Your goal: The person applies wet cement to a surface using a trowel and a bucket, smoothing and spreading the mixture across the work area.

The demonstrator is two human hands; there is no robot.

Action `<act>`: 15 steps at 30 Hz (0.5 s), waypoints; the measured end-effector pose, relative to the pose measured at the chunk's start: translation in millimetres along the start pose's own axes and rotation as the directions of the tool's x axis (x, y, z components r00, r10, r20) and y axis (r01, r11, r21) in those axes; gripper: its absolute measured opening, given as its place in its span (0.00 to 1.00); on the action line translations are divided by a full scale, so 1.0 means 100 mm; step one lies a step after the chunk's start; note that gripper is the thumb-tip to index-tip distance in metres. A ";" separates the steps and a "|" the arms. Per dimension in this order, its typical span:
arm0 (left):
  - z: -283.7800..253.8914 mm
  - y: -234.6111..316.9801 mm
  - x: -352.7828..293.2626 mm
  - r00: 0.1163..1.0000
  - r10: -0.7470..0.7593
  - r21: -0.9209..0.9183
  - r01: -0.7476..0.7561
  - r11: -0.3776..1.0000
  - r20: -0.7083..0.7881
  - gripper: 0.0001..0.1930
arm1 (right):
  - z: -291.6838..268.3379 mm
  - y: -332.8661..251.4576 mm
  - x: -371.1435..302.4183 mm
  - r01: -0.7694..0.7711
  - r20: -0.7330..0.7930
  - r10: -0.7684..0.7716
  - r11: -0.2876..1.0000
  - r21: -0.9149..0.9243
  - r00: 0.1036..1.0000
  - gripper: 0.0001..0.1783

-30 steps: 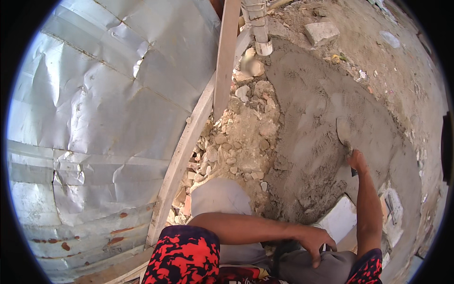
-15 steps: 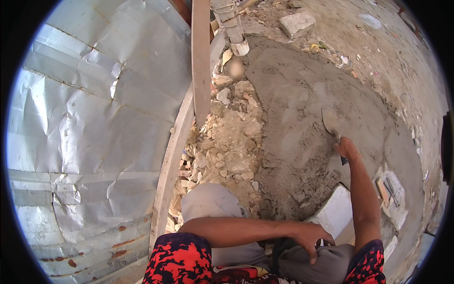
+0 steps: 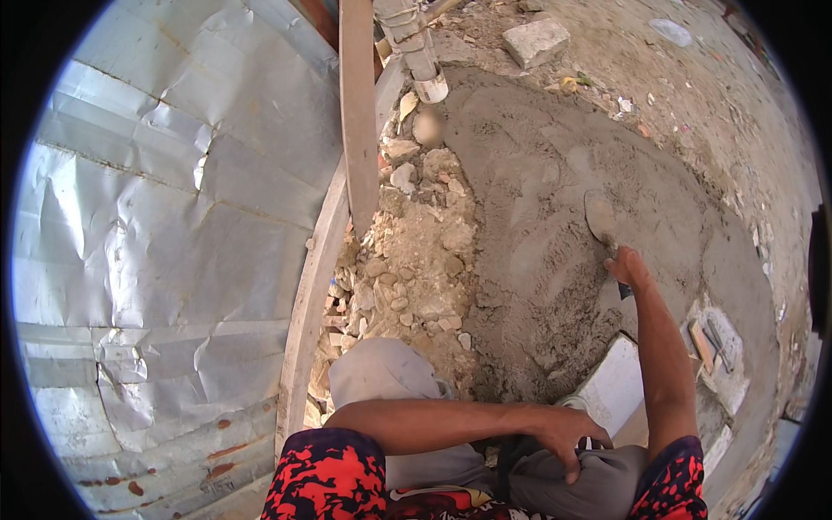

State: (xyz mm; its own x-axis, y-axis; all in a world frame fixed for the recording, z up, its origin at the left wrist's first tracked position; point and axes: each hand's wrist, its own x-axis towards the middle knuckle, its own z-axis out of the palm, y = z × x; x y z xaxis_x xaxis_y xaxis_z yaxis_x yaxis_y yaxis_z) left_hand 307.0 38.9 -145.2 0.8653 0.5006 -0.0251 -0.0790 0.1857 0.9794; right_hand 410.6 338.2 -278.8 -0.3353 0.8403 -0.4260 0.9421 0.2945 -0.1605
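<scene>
My right hand (image 3: 628, 265) is closed round the handle of a trowel, reaching out ahead over wet grey mortar (image 3: 537, 191). The trowel's rounded blade (image 3: 598, 212) lies flat against the mortar surface and is coated with it. My left forearm crosses in front of me. At its end, my left hand (image 3: 568, 436) rests over my right knee (image 3: 572, 485), with thumb and fingers apart and no tool in it. Just beyond that knee lies a white block-like object (image 3: 615, 381), partly hidden by my right arm.
Dented sheet metal (image 3: 173, 225) stands along the left, edged by a pale curb (image 3: 305, 321). Rubble (image 3: 407, 269) lies between curb and mortar. A post (image 3: 360, 113) and a pipe (image 3: 412, 48) come down at the top. Tools lie on a mortar-smeared board (image 3: 732, 360) at right.
The whole view has shifted slightly. My right hand and the trowel stay at nearly the same spot on the mortar, and my left hand still rests on the knee.
</scene>
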 end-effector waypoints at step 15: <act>-0.04 0.00 0.02 0.999 -0.034 0.071 0.031 0.997 0.042 0.51 | 0.06 -0.11 0.07 -0.001 -0.026 -0.001 0.999 -0.048 1.000 0.26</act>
State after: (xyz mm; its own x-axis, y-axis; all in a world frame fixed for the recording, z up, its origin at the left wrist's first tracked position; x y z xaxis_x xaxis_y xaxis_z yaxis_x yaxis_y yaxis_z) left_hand 306.7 43.0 -146.3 0.8875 0.4580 -0.0505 -0.0163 0.1407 0.9899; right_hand 398.1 338.4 -285.2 -0.3354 0.8518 -0.4024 0.9417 0.3153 -0.1176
